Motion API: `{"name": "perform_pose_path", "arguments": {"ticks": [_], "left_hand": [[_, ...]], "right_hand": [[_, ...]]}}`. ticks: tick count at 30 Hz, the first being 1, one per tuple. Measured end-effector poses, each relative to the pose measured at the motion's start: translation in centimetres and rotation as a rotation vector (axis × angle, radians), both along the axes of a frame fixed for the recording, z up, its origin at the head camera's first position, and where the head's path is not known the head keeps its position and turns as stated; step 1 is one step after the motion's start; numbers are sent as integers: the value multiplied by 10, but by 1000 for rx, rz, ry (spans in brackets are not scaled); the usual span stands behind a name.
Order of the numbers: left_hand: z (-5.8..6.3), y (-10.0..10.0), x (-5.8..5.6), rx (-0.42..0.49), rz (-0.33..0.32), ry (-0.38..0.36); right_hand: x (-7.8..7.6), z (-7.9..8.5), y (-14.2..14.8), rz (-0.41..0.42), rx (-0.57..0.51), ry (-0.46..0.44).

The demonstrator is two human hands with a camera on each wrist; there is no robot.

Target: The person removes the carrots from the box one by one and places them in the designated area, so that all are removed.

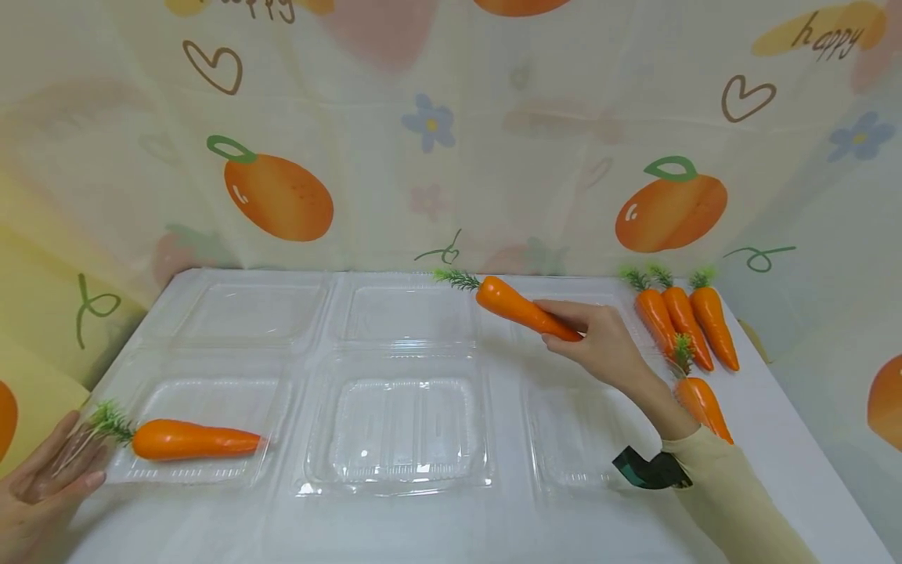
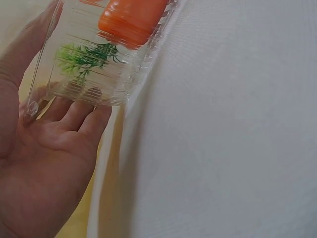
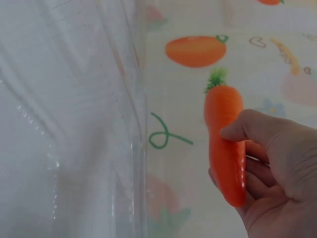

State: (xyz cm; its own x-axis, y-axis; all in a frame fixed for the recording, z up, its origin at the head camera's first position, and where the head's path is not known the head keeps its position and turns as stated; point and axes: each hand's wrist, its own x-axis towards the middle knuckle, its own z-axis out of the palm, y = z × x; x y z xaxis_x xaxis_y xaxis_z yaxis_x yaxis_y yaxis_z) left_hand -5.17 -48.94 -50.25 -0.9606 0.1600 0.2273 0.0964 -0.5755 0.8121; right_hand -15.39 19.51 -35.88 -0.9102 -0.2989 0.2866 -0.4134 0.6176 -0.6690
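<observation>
In the head view, my right hand (image 1: 599, 345) grips an orange carrot (image 1: 517, 305) by its narrow end. The carrot is raised above the containers, green top pointing left. The right wrist view shows the thumb pressed along one side of this carrot (image 3: 225, 144), with fingers behind it. At the lower left, my left hand (image 1: 49, 478) holds the near-left end of a clear plastic container (image 1: 204, 389), thumb and fingers on either side of it. Another carrot (image 1: 190, 440) lies lengthwise there. Its leafy top (image 2: 84, 59) shows through the ribbed plastic in the left wrist view.
Several clear plastic containers stand in two rows, including a front middle one (image 1: 398, 427) and a front right one (image 1: 578, 439). Several carrots (image 1: 712, 325) lie at the table's right side, one (image 1: 705, 403) partly behind my right forearm. A fruit-print cloth (image 1: 479, 180) hangs behind the white table (image 1: 395, 533).
</observation>
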Motion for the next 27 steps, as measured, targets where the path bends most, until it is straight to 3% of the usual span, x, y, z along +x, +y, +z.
{"name": "perform_pose_path", "arguments": {"ticks": [7, 12, 17, 27], "left_hand": [[1, 1, 2, -33, -11, 8], [3, 4, 2, 13, -18, 1], [11, 10, 3, 63, -34, -20], [31, 30, 9, 30, -7, -36]], "right_hand": [[9, -3, 22, -82, 52, -25], [14, -6, 34, -108, 59, -2], [20, -10, 43, -125, 43, 8], [40, -10, 69, -264, 31, -9]]}}
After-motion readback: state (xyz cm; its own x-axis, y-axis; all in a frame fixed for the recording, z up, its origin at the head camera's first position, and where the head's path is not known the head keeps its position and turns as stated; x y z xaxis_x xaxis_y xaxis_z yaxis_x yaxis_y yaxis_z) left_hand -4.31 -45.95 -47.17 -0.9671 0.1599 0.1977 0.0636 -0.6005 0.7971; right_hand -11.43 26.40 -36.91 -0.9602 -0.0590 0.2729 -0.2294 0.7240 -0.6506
